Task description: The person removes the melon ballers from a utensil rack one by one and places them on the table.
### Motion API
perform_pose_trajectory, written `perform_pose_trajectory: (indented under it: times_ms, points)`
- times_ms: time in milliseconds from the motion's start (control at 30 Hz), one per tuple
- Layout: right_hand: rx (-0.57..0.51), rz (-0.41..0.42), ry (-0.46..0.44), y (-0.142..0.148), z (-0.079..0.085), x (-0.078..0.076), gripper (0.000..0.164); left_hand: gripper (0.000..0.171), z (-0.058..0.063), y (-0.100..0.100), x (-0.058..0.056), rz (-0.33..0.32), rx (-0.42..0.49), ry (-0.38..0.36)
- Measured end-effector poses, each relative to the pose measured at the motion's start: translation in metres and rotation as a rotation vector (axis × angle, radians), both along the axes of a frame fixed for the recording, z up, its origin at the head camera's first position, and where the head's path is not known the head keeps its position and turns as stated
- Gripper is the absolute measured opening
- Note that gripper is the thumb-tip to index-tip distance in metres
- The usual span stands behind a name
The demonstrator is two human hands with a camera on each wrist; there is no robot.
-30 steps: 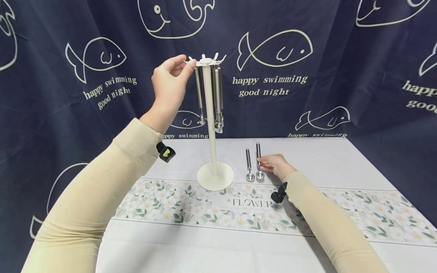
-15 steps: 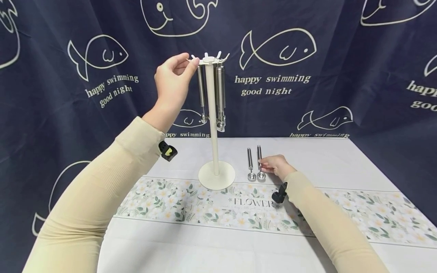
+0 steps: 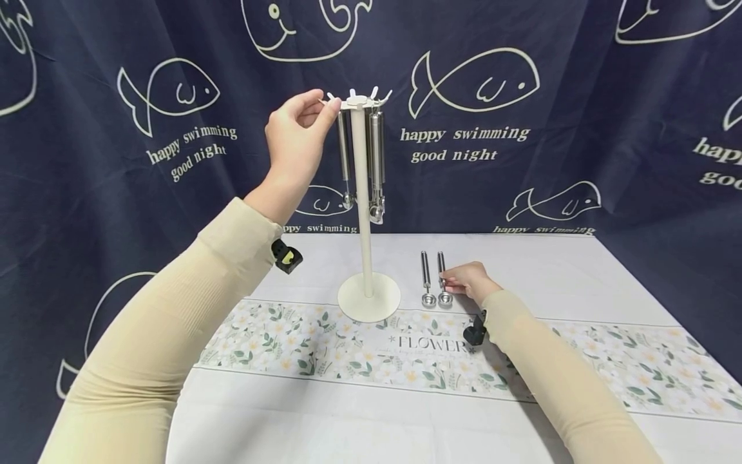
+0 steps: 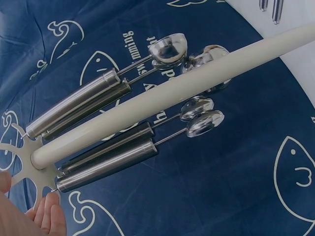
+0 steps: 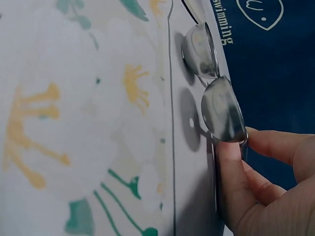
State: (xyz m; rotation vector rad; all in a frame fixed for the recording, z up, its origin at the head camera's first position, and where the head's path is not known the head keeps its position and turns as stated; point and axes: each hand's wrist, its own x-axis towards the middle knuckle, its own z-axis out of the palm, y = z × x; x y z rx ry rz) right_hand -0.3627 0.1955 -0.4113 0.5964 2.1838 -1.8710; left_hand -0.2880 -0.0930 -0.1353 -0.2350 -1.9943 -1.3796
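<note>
Two metal scoops lie on the white table cover [image 3: 266, 399] to the right of the white stand [image 3: 363, 193], side by side, their handles pointing away from you and their round bowls toward you. Your right hand [image 3: 468, 278] pinches the farther-right scoop [image 3: 445, 298] between thumb and fingers; in the right wrist view the grip sits just behind its bowl. The other scoop [image 3: 426, 274] lies just beside it, apart from your fingers.

Your left hand [image 3: 295, 138] is raised to the top of the stand, thumb and fingertips pinching one of the upturned hooks [image 4: 53, 189] on its rim. From the left wrist you can see four handles of hanging scoops [image 4: 108, 164], two on each side of the post, with shiny bowls at their lower ends. The stand is upright on its round base [image 3: 369, 309], which partly overlaps the floral band [image 3: 324, 361] printed with "FLOWER". Behind the table hangs a navy curtain [image 3: 348, 38] with line-drawn fish, and beige sleeves [image 3: 156, 322] cover both your arms.
</note>
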Motion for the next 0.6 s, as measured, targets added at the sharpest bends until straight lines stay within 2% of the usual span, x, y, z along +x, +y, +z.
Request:
perform_pose_trajectory:
  times_ms: [600]
  points:
    - [0.058,0.033,-0.003,-0.0016,0.0039,0.0046,0.047,0.041,-0.0015,0.0030,-0.0011,-0.005,0.043,0.000]
